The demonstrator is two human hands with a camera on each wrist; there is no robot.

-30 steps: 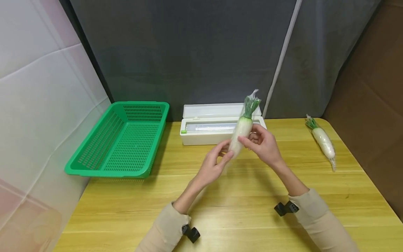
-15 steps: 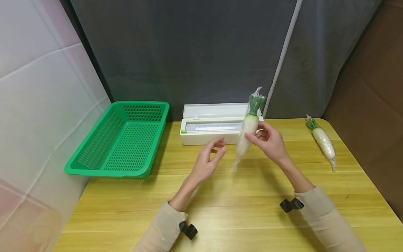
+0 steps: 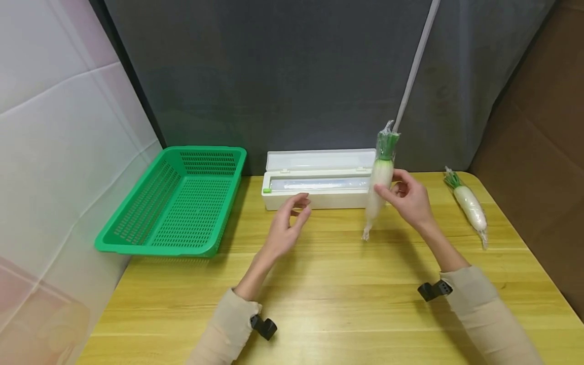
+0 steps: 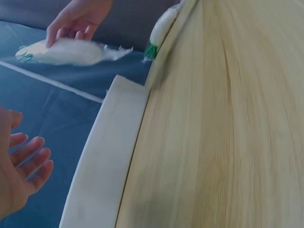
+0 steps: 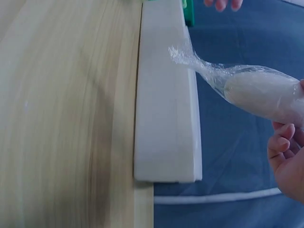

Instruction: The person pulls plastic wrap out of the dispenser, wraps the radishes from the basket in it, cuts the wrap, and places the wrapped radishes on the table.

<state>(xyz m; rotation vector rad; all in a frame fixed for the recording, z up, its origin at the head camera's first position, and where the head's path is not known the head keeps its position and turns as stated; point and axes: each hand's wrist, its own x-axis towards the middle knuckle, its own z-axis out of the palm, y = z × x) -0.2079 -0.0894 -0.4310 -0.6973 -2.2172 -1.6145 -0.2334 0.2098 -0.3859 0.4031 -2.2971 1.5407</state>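
Note:
My right hand [image 3: 412, 200] pinches a white radish [image 3: 381, 175] round its middle, thumb in front. Clear plastic film covers this radish, twisted at both ends, with its green stalks pointing up and its tip down. In the right wrist view the twisted film tail [image 5: 190, 59] trails from the wrapped radish [image 5: 261, 90]. My left hand [image 3: 284, 228] is in the air before the cling film box [image 3: 315, 200], fingers loosely bent and holding nothing. The left wrist view shows that hand [image 4: 21, 164] with its fingers apart. The box's lid [image 3: 321, 160] is up, and a film roll [image 3: 319, 184] shows inside.
A second film-wrapped radish [image 3: 470, 207] lies at the right of the wooden table [image 3: 347, 304]. At the left stands a green perforated basket [image 3: 182, 213] with nothing in it. A grey cloth wall [image 3: 255, 76] rises behind the table.
My left hand has let go of the wrapped radish and moved left, away from it. My right hand has carried the radish to the right and turned it more upright.

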